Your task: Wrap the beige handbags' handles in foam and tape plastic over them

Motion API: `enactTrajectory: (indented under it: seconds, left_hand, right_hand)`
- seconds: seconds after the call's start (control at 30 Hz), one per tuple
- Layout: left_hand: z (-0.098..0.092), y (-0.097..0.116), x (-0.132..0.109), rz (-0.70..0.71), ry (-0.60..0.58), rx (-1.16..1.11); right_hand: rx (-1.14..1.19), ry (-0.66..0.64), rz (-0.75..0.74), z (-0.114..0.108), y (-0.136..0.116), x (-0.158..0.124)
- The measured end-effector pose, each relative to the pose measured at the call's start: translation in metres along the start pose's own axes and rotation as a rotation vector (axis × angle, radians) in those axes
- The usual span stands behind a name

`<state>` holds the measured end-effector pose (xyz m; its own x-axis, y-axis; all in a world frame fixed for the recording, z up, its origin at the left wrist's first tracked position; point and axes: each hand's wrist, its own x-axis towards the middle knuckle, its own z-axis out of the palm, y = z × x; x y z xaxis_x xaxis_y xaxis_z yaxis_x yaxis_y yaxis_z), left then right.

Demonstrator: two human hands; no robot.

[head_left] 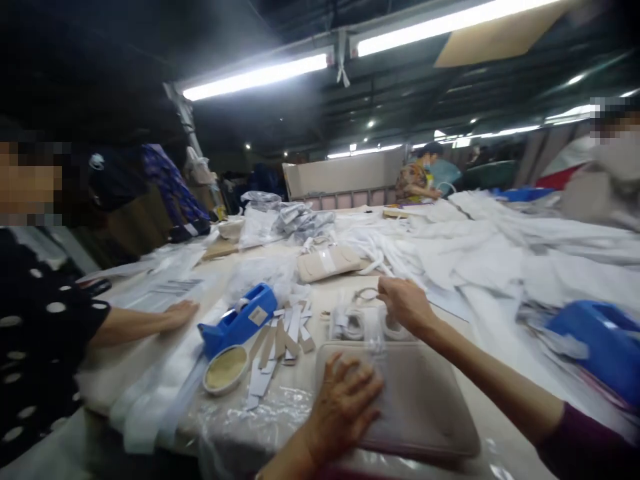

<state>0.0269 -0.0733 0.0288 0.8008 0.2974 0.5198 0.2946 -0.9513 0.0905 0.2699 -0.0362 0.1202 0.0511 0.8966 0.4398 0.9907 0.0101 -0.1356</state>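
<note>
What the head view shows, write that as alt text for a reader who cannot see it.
A person's left hand lies spread on a flat beige bag; the right hand is by a wrapped strap at the bag's far edge. Nearby lie a blue tape dispenser, strips and white material, with a co-worker's hand at the left.

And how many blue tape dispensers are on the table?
2: a dispenser left of the bag, another dispenser at the right edge; a blurred blue thing farther back is unclear.
</note>
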Motion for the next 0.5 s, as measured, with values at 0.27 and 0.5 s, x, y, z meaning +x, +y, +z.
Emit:
enactTrajectory:
  seconds: [0.27, 0.5]
  left_hand:
    - [0.006, -0.016, 0.002, -0.305, 0.23, -0.215]
    - [0.011, -0.046, 0.006, -0.969, 0.195, -0.667]
  right_hand:
    - [0.867, 0.176, 0.637, 0.009, 0.019, -0.15]
    - [1.178, 0.103, 0.859, 0.022, 0.008, -0.193]
